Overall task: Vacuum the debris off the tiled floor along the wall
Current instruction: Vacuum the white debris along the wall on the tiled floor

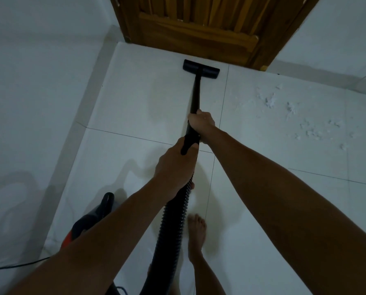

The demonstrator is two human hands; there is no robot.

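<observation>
Debris right of vacuum nozzle.

Orange-and-black vacuum canister body: mostly behind left forearm. Black ribbed hose runs off bottom edge. Brown slatted wooden door cut by top edge. Thin black power cord exits left edge.

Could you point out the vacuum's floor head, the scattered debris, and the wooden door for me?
floor head (pixel 201 68): head view, middle of the black flat nozzle.
debris (pixel 291 107): head view, one white clump in the scatter on the right tiles.
wooden door (pixel 199 37): head view, its lower panel.
</observation>
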